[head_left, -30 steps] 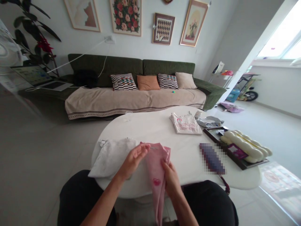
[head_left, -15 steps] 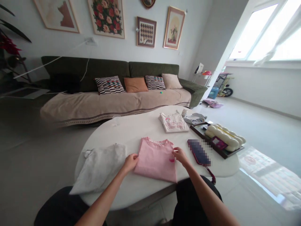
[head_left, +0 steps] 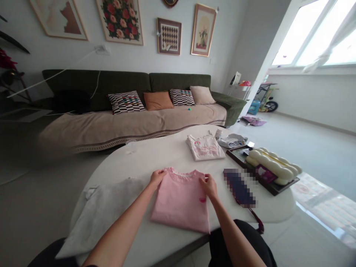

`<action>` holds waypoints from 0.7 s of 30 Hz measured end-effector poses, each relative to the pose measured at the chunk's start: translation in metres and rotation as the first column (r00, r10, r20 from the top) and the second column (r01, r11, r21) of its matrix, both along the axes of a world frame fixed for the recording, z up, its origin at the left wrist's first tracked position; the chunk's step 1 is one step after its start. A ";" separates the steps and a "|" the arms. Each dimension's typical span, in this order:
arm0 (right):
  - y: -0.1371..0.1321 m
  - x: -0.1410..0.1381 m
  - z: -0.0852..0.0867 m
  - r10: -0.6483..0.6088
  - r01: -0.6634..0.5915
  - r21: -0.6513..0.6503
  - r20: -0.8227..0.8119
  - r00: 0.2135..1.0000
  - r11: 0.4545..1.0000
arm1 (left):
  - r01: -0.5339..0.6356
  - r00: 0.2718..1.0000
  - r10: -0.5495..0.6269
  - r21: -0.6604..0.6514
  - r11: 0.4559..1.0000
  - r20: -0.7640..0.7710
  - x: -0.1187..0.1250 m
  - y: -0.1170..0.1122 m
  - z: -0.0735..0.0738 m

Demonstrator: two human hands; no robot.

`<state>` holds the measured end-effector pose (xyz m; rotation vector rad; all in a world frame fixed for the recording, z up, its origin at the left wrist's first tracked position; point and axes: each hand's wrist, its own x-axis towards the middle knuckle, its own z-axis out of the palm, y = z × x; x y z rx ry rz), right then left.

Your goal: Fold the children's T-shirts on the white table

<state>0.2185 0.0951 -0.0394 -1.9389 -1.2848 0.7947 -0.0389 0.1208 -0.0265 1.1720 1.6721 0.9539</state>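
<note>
Half a second ago the hands lay along the sides of the pink shirt [head_left: 180,202]; now both have gone up to its top corners, the left hand [head_left: 157,177] at about eleven o'clock on the cloth and the right hand [head_left: 210,186] at about one. A second ago the shirt was a long narrow strip held between the hands, whereas it now rests as a flat, nearly square block on the white table [head_left: 141,159], collar toward twelve o'clock. The fingers of each hand are narrow and seem to pinch the cloth beside the collar, though how firmly I cannot tell. For the work in hand, I judge this to mean the main folds are in and only the upper edge is being handled. Around the shirt, a rumpled pale garment [head_left: 102,207] spreads out at nine o'clock, a folded white shirt [head_left: 205,147] lies apart at one, and a dark pixelated item [head_left: 239,187] is near the right hand at three
</note>
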 end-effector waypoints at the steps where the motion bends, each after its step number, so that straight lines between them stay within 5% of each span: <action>1: 0.001 0.001 0.000 0.010 -0.010 0.015 -0.025 1.000 1.000 | 0.022 0.998 -0.021 -0.011 1.000 0.063 0.001 0.002 0.000; 10: 0.006 0.009 0.011 0.144 -0.133 0.056 -0.338 0.930 0.990 | 0.233 0.818 -0.113 -0.146 0.961 0.563 -0.005 0.009 0.013; 15: 0.015 0.005 0.013 0.102 -0.120 -0.030 -0.348 0.932 0.992 | 0.249 0.776 -0.066 -0.209 0.946 0.627 -0.005 0.010 0.007; 21: 0.025 0.002 0.006 0.013 -0.027 -0.074 -0.183 0.983 0.997 | 0.172 0.814 -0.036 -0.183 0.968 0.579 0.001 0.011 -0.002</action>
